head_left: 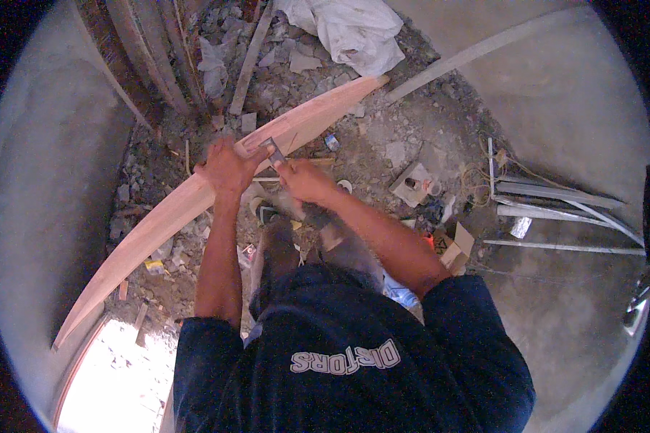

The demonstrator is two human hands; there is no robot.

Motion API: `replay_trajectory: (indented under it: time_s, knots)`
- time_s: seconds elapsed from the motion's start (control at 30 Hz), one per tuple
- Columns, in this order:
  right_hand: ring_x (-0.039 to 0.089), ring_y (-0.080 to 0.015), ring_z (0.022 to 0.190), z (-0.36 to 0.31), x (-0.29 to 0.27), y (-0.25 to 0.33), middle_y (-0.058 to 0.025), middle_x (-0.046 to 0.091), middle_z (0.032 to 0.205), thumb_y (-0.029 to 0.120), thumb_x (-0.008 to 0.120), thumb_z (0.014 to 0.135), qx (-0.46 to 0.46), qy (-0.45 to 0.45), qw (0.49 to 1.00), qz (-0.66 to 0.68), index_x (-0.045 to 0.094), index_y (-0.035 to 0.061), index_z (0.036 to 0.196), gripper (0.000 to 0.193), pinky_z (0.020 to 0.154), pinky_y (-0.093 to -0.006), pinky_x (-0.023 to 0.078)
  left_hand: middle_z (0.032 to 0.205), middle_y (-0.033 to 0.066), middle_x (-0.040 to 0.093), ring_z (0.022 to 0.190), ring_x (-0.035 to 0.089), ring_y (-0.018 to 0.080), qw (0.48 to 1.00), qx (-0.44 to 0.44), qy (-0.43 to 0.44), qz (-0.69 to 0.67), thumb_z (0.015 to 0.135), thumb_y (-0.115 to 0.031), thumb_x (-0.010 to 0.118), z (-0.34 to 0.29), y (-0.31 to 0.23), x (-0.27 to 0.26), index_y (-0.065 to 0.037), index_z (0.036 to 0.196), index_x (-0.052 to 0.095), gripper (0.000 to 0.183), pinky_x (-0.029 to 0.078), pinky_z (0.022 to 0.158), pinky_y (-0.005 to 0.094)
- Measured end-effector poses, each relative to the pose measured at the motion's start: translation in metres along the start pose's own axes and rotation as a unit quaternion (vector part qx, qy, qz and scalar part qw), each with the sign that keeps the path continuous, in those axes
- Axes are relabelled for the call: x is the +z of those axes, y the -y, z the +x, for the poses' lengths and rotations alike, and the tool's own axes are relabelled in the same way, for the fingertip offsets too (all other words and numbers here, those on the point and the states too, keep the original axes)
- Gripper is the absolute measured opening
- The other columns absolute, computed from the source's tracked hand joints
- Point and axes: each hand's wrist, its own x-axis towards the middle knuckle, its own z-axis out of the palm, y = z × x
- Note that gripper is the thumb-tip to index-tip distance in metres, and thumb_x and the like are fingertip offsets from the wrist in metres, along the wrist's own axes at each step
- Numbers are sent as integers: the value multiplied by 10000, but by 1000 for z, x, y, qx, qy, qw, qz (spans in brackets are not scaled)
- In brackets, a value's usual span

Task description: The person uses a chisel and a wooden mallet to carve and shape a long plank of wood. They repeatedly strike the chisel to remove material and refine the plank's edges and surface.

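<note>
A long, pale reddish wooden plank (162,220) lies across in front of me, running from lower left to upper right. My left hand (226,167) grips its middle, with fingers over the far side and the thumb stretched toward a flat grey metal piece (276,153). That piece looks L-shaped at its end and rests on the plank. My right hand (305,180) is closed around its near end; the fingers partly hide it, so its exact kind is unclear. Beside the thumb, a small mark or shallow cut shows in the wood.
Rubble covers the ground around my feet. Dark timbers (155,58) lean at the far left, and a white sack (354,32) lies beyond the plank. At right are metal bars (556,206), a torn cardboard box (456,249) and bare walls (570,86).
</note>
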Motion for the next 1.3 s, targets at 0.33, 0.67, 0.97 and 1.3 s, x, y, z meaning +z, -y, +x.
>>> replay_trajectory:
  time_s: [0.33, 0.67, 0.97, 1.3]
  knots:
    - [519, -201, 378, 6, -6, 7, -74, 496, 553, 377, 443, 1049, 96, 42, 994, 33, 512, 0, 774, 472, 377, -397, 454, 1298, 153, 626, 1250, 555, 299, 1000, -8, 0, -17, 679, -705, 729, 1, 3, 4, -43, 1231, 647, 867, 264, 1046, 694]
    - [542, -215, 386, 21, 11, 4, -74, 491, 550, 365, 442, 1046, 36, 21, 998, 36, 513, -18, 866, 429, 389, -402, 478, 1251, 153, 640, 1227, 559, 317, 1000, 5, -11, 20, 722, -764, 652, 8, 10, 12, -45, 1209, 655, 868, 307, 1004, 681]
    - [523, -187, 392, -2, -4, -32, -58, 475, 544, 424, 436, 1054, -35, 7, 998, 49, 484, 8, 838, 471, 374, -373, 473, 1198, 149, 670, 1171, 608, 340, 999, 39, 14, 24, 583, -845, 697, 7, -3, -2, -61, 1179, 687, 985, 292, 998, 729]
    - [531, -183, 405, 4, 1, -29, -50, 476, 578, 449, 428, 1055, -35, -7, 998, 50, 475, 22, 798, 500, 375, -359, 478, 1120, 165, 701, 1117, 644, 339, 997, 45, 64, -12, 559, -835, 719, 16, -7, 4, -86, 1128, 716, 941, 360, 977, 655]
